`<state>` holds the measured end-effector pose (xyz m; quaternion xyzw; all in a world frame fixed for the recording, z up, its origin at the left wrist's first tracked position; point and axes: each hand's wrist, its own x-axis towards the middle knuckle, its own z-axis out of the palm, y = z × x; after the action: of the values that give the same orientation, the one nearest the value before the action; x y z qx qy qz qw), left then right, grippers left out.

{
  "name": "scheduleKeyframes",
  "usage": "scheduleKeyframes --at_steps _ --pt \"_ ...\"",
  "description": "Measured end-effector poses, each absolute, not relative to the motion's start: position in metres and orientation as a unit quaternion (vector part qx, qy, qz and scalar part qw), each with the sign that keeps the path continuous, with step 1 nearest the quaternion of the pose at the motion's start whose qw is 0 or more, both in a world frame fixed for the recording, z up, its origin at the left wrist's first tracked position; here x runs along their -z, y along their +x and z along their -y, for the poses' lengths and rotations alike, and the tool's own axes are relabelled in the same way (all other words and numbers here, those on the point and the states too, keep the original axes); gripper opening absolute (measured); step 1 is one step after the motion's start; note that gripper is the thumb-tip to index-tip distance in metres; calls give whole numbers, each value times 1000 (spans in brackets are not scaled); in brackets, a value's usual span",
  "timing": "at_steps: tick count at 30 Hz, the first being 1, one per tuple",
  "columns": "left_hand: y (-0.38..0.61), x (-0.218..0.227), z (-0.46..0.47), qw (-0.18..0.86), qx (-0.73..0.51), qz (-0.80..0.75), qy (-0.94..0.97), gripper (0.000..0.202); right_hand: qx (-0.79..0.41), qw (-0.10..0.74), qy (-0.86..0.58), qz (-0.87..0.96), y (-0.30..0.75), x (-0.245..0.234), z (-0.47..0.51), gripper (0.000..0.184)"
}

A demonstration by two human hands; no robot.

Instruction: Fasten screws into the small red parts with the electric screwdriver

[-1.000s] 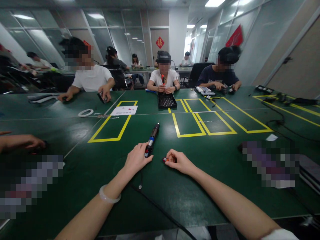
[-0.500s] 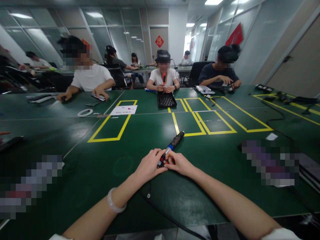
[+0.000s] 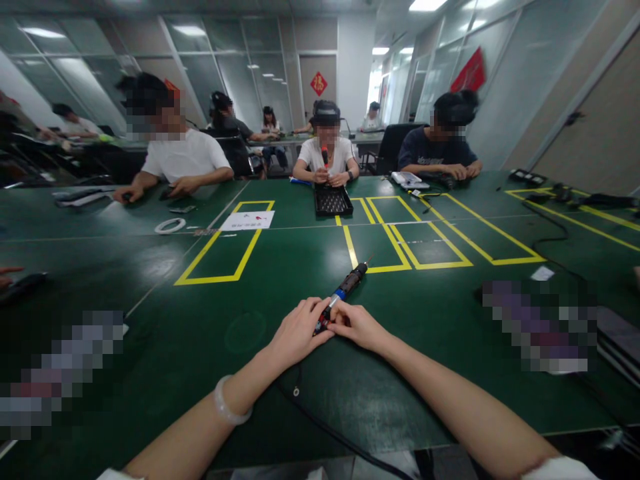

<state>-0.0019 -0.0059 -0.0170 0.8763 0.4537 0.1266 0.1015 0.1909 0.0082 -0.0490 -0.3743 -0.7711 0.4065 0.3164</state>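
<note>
An electric screwdriver lies on the green table, its thin bit pointing away from me and to the right. It has a dark front section, a blue ring and a silver band; small red and dark parts show at its near end. My left hand is closed around that near end from the left. From the other side, my right hand pinches the same end, fingertips bent against it. Between the fingers, the exact grip points are hidden. A black cable with a small ring-shaped terminal beside it runs below my hands.
Yellow tape outlines mark the green table. Across it, a person works over a black tray of small pieces. A paper sheet and white ring lie left; a blurred-out object lies right. Other people sit around.
My hands and the screwdriver stay almost in place. Across the table, the left person's hand has drawn back with a dark object, and the right person's hands have come together.
</note>
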Motion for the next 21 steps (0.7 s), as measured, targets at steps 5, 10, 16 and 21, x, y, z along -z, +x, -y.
scheduleKeyframes --at_steps 5,10,16,21 --pt "-5 17 2 136 -134 -462 866 58 -424 333 -359 762 193 48 -8 12" --pt "-20 18 -12 172 -144 -474 851 63 -425 328 -362 762 196 45 -8 10" --pt "-67 25 -47 138 -153 -524 827 61 -427 323 -362 763 197 46 -9 10" --pt "-130 35 -82 91 -141 -601 782 66 -420 321 -364 767 197 44 -8 8"
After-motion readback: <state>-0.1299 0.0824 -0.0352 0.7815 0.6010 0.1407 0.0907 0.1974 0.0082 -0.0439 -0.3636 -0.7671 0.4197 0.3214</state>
